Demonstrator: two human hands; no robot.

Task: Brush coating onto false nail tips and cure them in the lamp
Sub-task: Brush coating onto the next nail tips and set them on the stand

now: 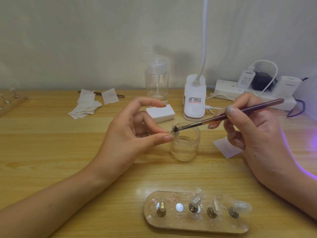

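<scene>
The left hand (130, 133) pinches what looks like a tip (174, 130), touched by the brush (240, 111) the right hand (253, 131) grips, just above an open jar (186, 146); block (161, 113) and bottle (157, 81) stand behind the pinch, a board (195, 222) of tips nearer, the lamp (307, 93) off right.

The left hand (130, 133) pinches a nail tip (175, 131) on its stand just above the open jar (186, 148) — the right hand (253, 131) holds a brush (223, 115) with its bristles on the tip. Near the table's (51, 152) front edge lies a board (195, 225) with four metal stands. Behind are wipes (85, 103), a white block (160, 112), a pump bottle (157, 81), a clip light (194, 98) and a power strip (253, 95) — the lamp (307, 90) glows violet at far right
</scene>
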